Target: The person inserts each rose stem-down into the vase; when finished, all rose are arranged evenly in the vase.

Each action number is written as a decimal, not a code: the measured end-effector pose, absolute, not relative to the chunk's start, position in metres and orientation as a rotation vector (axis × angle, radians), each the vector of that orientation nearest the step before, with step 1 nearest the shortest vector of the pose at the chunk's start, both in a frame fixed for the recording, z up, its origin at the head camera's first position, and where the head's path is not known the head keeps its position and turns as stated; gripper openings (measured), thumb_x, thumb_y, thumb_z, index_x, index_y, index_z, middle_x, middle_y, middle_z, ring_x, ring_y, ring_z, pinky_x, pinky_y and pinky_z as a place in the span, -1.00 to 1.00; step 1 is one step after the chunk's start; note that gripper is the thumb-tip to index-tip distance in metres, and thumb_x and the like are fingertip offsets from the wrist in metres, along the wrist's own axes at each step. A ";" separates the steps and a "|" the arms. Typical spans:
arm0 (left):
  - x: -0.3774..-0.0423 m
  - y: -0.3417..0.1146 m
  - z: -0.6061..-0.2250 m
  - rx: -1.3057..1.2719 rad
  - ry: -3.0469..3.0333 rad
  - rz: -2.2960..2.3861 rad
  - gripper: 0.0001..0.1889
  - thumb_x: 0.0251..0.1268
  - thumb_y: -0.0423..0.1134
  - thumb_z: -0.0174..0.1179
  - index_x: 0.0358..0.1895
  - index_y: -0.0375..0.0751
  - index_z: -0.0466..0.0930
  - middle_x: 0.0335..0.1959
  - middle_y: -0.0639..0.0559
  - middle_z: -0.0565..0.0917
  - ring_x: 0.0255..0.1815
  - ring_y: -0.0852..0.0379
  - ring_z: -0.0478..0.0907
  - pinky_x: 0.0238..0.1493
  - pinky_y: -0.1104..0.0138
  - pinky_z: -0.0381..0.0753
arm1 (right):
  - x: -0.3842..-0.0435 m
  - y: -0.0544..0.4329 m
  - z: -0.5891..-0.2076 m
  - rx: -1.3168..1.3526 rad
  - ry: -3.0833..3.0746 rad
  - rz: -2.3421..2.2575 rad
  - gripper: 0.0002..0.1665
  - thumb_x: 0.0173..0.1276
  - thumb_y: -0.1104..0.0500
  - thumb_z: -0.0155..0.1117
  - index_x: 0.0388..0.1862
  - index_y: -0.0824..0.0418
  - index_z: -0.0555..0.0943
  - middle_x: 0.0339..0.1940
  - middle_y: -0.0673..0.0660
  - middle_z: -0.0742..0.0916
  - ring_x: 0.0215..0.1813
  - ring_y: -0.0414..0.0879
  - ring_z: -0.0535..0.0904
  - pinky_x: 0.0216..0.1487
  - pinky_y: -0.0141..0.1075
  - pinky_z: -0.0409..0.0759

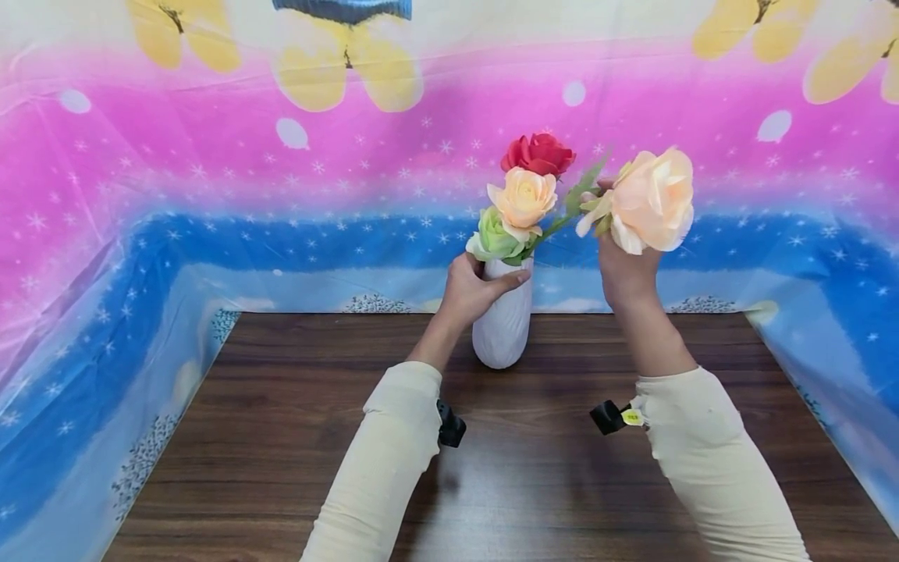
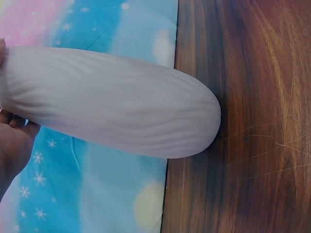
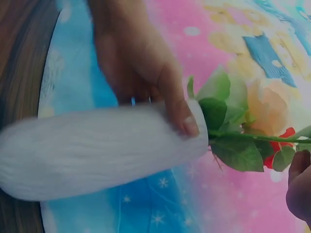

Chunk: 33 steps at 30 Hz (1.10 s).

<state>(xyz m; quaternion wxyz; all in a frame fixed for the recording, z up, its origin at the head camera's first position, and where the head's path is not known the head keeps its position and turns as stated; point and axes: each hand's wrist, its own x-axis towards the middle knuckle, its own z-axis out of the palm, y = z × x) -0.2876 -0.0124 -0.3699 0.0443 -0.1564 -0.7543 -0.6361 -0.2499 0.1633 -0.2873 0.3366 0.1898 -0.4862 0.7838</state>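
A white ribbed vase [image 1: 502, 324] stands on the table; its rounded foot [image 2: 194, 114] fills much of the left wrist view. My left hand [image 1: 469, 293] grips it just under the mouth, thumb across the front. Out of the vase rise a red rose [image 1: 539, 154], a peach rose [image 1: 523, 197] and a pale green rose [image 1: 495, 234]. To their right, my right hand [image 1: 628, 269] holds a larger peach rose [image 1: 653, 201], whose bloom hides most of the fingers. In the right wrist view, a green stem [image 3: 252, 138] runs from the vase mouth to the right hand [image 3: 300, 187].
The dark wooden table [image 1: 302, 437] ends a little behind the vase. A printed cloth [image 1: 393, 187] in pink and blue hangs at the back and along both sides. A small black camera sits at each wrist.
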 end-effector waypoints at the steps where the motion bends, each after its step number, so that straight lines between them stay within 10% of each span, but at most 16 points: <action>1: -0.288 -0.012 -0.370 -0.477 -2.305 -1.944 -0.43 0.18 -0.18 0.49 0.25 -0.12 0.50 0.19 -0.07 0.68 0.23 0.00 0.64 0.24 0.08 0.66 | -0.250 0.163 -0.286 0.472 -1.238 2.098 -0.67 0.26 0.41 0.44 -0.04 0.15 0.65 -0.23 -0.02 0.75 -0.14 -0.21 0.72 0.00 -0.39 0.70; 15: -0.287 -0.011 -0.370 -0.491 -2.305 -1.934 -0.42 0.20 -0.17 0.48 0.27 -0.12 0.49 0.20 -0.08 0.67 0.25 -0.02 0.63 0.26 0.04 0.65 | -0.255 0.157 -0.290 0.369 -1.370 2.317 -0.84 0.40 0.28 0.36 -0.35 0.03 0.71 -0.36 -0.10 0.76 -0.12 -0.23 0.66 0.05 -0.35 0.68; 20: -0.286 -0.011 -0.370 -0.499 -2.305 -1.942 -0.40 0.21 -0.15 0.47 0.30 -0.13 0.47 0.22 -0.09 0.66 0.27 -0.03 0.62 0.25 0.03 0.65 | -0.259 0.153 -0.297 0.453 -1.349 2.309 -0.76 0.13 0.07 0.62 -0.28 0.03 0.71 -0.36 -0.07 0.78 -0.18 -0.24 0.72 -0.02 -0.33 0.64; 33: -0.286 -0.018 -0.370 -0.485 -2.311 -1.925 -0.38 0.21 -0.14 0.47 0.31 -0.14 0.46 0.21 -0.11 0.66 0.23 -0.05 0.64 0.22 0.02 0.66 | -0.268 0.143 -0.312 0.293 -1.561 2.153 -0.49 0.24 0.56 0.26 -0.01 0.01 0.60 -0.20 -0.22 0.72 -0.06 -0.31 0.58 0.06 -0.42 0.57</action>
